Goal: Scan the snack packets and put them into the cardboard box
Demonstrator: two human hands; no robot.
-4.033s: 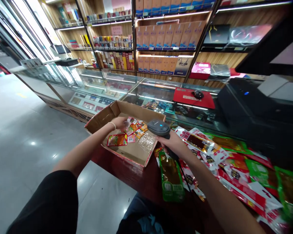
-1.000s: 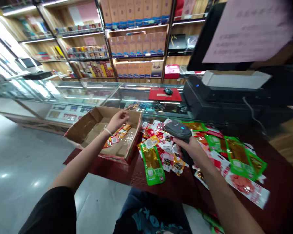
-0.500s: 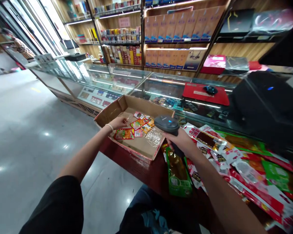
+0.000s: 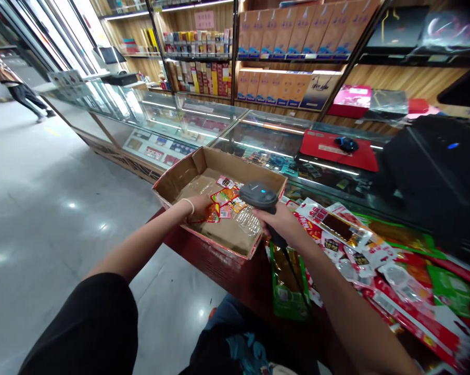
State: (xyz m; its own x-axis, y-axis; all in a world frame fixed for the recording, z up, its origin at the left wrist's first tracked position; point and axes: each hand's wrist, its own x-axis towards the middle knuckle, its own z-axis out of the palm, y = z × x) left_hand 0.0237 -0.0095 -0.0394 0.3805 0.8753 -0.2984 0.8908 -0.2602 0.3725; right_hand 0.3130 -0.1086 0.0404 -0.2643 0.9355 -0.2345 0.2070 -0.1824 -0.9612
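Seen from the head, the right grip is wrapped round a scanner, smooth and dark grey, with a small blue light on its top. To its left, the left grip rests inside a cardboard box against a red-edged packet; whether its fingers pinch it cannot be told. Just beyond them lie small packets, glossy, red, white and orange. Below the right grip, a green-edged pouch lies on the counter.
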